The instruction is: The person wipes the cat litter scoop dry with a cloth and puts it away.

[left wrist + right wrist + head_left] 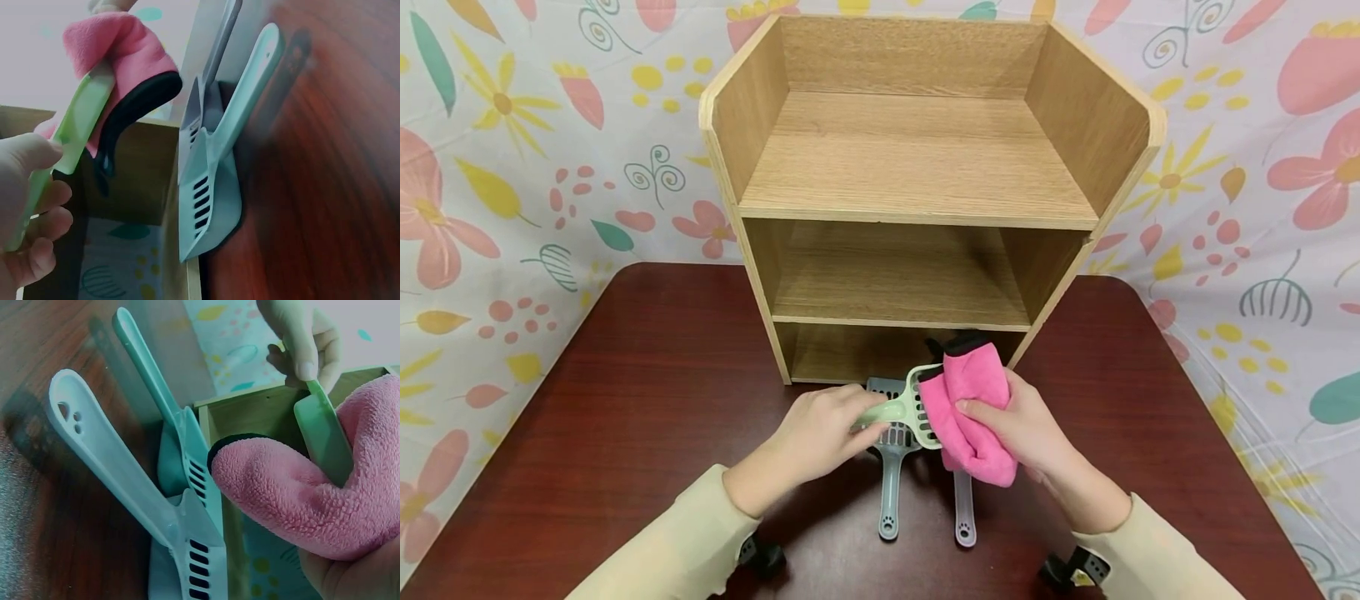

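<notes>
My left hand (820,429) pinches the handle of a pale green slotted litter scoop (84,122) between thumb and fingers. A pink fleecy cloth (973,400) with a black edge is bunched in my right hand (1037,429), its thumb pressing on top. The cloth folds around the far end of the green scoop and hides part of its slotted head. Below them, a blue-grey litter scoop (891,492) and a grey litter scoop (965,510) lie side by side on the table, handles toward me.
A wooden shelf unit (917,158) with three levels stands right behind the scoops on the dark red-brown table (647,375). Behind it hangs a flower-patterned sheet (497,208). The heads of the lying scoops reach the shelf's front edge.
</notes>
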The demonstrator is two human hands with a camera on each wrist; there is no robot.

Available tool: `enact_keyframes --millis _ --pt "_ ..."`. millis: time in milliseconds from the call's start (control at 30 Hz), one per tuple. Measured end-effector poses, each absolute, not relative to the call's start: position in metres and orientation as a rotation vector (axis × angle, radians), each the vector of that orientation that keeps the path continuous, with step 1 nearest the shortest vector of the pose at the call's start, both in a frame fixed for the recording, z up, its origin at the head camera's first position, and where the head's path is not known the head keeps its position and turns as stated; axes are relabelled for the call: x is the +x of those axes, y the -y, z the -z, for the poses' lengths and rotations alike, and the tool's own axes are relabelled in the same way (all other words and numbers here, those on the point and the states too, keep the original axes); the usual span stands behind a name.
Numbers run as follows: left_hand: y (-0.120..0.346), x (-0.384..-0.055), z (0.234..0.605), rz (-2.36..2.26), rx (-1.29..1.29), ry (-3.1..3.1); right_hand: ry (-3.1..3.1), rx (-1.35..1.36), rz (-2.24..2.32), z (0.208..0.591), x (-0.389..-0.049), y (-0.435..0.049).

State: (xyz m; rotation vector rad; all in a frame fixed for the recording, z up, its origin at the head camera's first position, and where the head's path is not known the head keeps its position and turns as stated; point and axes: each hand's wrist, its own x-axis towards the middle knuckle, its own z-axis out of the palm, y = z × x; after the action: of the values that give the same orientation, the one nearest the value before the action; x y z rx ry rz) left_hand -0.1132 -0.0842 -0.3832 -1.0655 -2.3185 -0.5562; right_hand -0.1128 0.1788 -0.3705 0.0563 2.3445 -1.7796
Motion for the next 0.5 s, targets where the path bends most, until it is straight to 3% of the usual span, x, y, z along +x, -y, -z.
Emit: enact_keyframes --millis 500 --pt "0.098 -0.126 0.396 0.580 -1.088 2.336 -2.255 0.139 1.924 0.370 -0.110 -0.184"
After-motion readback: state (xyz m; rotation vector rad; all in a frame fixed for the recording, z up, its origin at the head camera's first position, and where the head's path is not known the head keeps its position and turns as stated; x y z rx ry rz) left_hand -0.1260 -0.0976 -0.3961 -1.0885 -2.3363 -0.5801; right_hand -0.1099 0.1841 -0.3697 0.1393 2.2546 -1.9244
